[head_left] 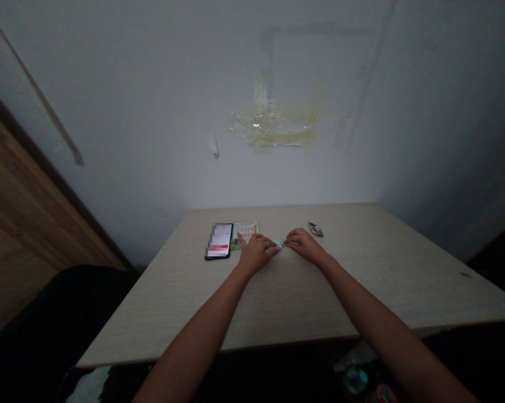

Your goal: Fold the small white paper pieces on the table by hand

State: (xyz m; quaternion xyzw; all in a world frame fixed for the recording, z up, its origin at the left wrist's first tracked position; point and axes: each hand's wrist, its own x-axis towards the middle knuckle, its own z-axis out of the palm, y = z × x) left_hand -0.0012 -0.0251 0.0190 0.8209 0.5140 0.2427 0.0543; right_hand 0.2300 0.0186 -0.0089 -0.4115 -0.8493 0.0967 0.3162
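Note:
Both hands meet over a small pale piece with greenish marks [280,244], low on the table; it is mostly covered and I cannot make out its kind. My left hand [257,250] is closed on its left side, thumb and fingertips together, one finger sticking out to the left. From the right, my right hand [305,244] pinches at its other edge with bent fingers. Just behind the left hand lies a booklet or flat packet with a printed grid and green edge [246,229], partly covered by that hand.
A phone with a lit screen [219,242] lies left of the booklet. A small dark crumpled wrapper [315,229] rests behind the right hand. The wooden table [286,302] meets a wall with peeling tape [277,129]. Below the front edge, a bottle [355,380] shows dimly.

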